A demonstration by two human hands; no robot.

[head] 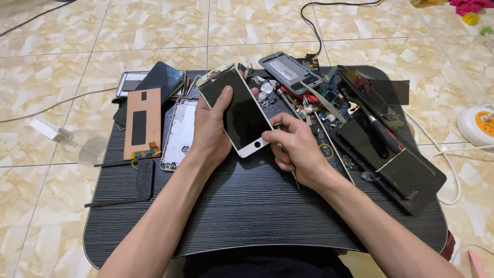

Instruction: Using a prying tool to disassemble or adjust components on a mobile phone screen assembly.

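Left hand curled around phone, thumb on glass; right hand pinching thin tool at phone's lower edge, above table.

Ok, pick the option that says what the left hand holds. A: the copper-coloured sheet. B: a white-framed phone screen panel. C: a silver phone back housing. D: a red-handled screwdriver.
B: the left hand grips the white-framed phone screen panel from its left edge, thumb across the dark glass, while the right hand touches its lower corner and holds a thin tool.
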